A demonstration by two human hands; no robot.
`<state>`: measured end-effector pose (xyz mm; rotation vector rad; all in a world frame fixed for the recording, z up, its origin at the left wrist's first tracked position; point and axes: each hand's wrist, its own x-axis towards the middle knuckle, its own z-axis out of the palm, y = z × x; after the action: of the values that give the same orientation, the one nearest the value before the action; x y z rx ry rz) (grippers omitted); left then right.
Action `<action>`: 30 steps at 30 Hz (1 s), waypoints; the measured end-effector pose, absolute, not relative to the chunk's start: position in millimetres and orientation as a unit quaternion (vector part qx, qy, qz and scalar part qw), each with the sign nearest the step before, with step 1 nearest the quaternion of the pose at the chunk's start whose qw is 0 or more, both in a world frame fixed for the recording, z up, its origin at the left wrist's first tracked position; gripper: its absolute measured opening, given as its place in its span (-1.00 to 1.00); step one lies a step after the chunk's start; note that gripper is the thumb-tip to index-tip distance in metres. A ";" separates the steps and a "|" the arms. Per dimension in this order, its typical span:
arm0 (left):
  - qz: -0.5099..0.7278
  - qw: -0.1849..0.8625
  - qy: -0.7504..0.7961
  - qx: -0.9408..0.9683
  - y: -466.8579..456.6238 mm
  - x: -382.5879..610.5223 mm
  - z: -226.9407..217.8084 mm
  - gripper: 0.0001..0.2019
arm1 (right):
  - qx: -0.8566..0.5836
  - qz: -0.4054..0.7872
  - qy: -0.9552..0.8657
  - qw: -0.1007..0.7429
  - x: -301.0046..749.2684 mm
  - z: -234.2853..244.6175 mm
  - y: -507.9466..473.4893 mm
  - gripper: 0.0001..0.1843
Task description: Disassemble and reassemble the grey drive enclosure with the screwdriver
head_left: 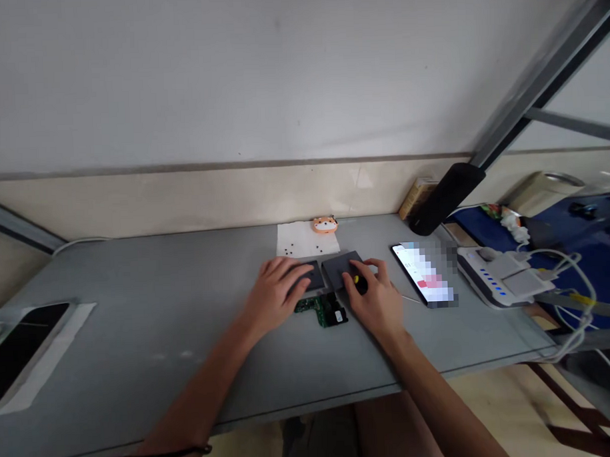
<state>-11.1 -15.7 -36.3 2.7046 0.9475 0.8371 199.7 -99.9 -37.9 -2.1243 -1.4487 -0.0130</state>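
My left hand (275,296) is closed over a flat dark grey casing piece (314,275), thumb at its near edge and fingers across the top. Beside it on the right lies a second dark grey casing piece (334,269). My right hand (377,296) has its thumb and index finger on that piece. A screwdriver with a black and yellow handle (359,282) is tucked in the same hand, its thin shaft showing beyond the palm. Just below the two pieces, a green circuit board (320,310) with a black part lies on the desk.
Several tiny screws sit on a white paper (300,238), with an orange animal-faced case (325,225) at its edge. To the right are a lit phone (421,274), a power strip (497,278) with cables and a black cylinder (447,198). A black tablet-like device (26,348) lies far left.
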 end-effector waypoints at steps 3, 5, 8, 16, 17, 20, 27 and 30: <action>0.310 0.074 0.386 0.866 -1.8 -24.7 -34.4 -0.52 | -0.791 0.003 -0.537 0.292 199.5 -36.0 -100.6 -0.62; 0.284 0.110 0.389 0.869 4.6 -30.2 -35.0 -0.53 | -0.794 0.010 -0.527 0.302 200.0 -36.4 -99.9 -0.63; 0.238 0.162 0.373 0.882 8.4 -32.4 -37.2 -0.61 | -0.799 0.013 -0.514 0.312 201.2 -38.9 -97.9 -0.63; 0.226 0.161 0.395 0.876 13.4 -30.4 -40.8 -0.65 | -0.800 0.013 -0.513 0.312 202.3 -41.3 -98.2 -0.60; 0.236 0.155 0.400 0.872 14.8 -30.6 -41.6 -0.65 | -0.797 0.015 -0.517 0.312 202.6 -41.0 -98.8 -0.59; 0.293 0.134 0.432 0.842 19.4 -32.3 -45.3 -0.59 | -0.793 0.021 -0.526 0.306 203.5 -40.5 -99.8 -0.56; 0.211 0.101 0.512 0.826 23.2 -39.6 -55.1 -0.45 | -0.794 0.024 -0.523 0.311 204.1 -40.7 -98.6 -0.58; 0.203 0.103 0.502 0.834 22.2 -41.2 -55.8 -0.45 | -0.788 0.023 -0.525 0.322 204.8 -42.0 -98.4 -0.59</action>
<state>-41.2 22.2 -55.8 2.4618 1.4814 0.5989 204.8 -98.4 -42.0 -2.0678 -1.3781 0.0615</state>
